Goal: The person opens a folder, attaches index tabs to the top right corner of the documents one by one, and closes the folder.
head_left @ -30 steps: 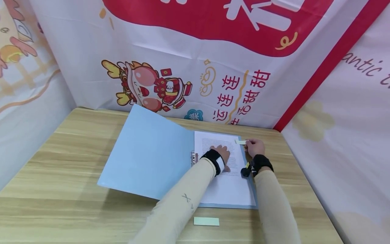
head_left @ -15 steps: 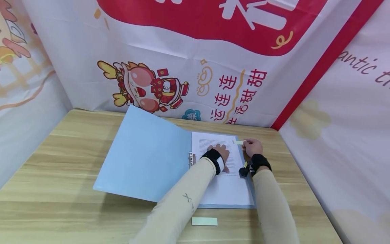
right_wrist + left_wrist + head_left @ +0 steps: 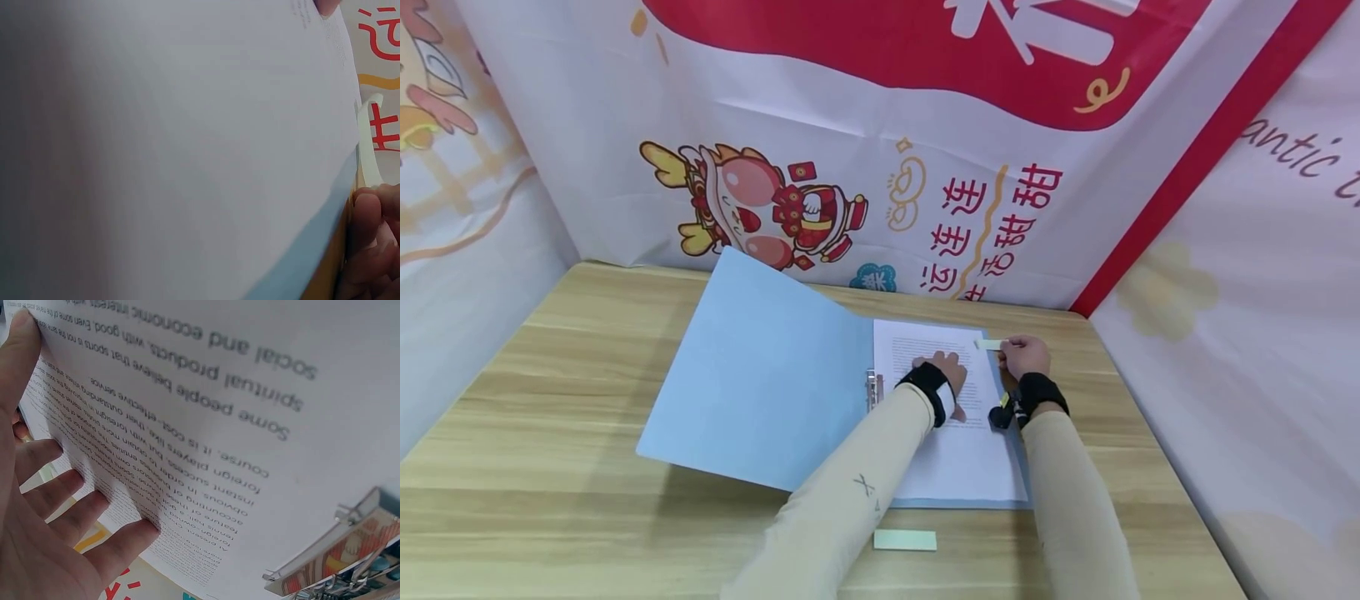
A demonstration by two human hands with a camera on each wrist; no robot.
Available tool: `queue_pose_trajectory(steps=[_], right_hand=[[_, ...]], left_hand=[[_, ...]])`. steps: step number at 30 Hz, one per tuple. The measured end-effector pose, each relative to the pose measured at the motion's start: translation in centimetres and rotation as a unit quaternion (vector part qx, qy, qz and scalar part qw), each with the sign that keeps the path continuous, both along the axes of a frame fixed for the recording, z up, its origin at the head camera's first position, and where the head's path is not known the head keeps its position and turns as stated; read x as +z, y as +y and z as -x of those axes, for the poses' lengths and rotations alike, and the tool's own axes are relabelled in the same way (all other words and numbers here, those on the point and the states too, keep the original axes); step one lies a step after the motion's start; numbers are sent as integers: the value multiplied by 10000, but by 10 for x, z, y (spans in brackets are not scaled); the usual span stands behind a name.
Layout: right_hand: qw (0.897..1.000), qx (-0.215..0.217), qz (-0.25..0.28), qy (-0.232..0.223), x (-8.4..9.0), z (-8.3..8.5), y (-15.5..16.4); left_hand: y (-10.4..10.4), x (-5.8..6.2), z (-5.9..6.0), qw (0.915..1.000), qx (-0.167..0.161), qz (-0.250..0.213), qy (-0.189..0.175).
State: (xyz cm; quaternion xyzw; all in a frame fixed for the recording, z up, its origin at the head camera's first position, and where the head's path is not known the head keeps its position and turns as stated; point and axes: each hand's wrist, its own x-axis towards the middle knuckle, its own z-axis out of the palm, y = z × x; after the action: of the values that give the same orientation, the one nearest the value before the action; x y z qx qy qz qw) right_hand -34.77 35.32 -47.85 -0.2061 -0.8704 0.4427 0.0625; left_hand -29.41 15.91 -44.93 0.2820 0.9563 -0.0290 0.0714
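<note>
Left hand: fingers straight, pressing the printed white paper sheet flat in the open light-blue folder.
Right hand: pinches a pale green sticky tab — at the sheet's upper right edge.
Progress: tab seemingly not yet stuck down — spare pale green sticky-note pad waits on the wooden table.

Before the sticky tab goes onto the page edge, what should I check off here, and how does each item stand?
1. Left hand flat on the printed page: ok.
2. Right hand pinches the sticky tab: ok.
3. Tab at the page's upper right edge: ok.
4. Tab already stuck to the paper: cannot tell.
5. Blue folder lies open on the table: ok.
6. Spare tab pad near the front edge: ok.
</note>
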Motion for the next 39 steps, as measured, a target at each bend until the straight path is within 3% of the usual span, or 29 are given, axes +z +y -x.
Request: queue_pose_trajectory(steps=[8, 13, 18, 23, 31, 39], right_hand=[[9986, 19, -488, -185, 5, -4, 2], [9983, -71, -494, -285, 7, -8, 1], [9982, -160, -393, -414, 4, -4, 5], [9979, -37, -466, -446, 3, -4, 6], [9967, 204, -539, -574, 7, -5, -4], [9947, 380, -769, -571, 3, 2, -4]], left_hand=[[9, -10, 4, 9999, -75, 98, -37], [13, -7, 5, 9996, -170, 232, -35], [12, -4, 5, 9996, -250, -3, -138], [18, -9, 13, 9995, -194, -156, -193], [20, -14, 19, 9992, -153, 367, -23], [15, -4, 26, 9940, -609, 895, -165]])
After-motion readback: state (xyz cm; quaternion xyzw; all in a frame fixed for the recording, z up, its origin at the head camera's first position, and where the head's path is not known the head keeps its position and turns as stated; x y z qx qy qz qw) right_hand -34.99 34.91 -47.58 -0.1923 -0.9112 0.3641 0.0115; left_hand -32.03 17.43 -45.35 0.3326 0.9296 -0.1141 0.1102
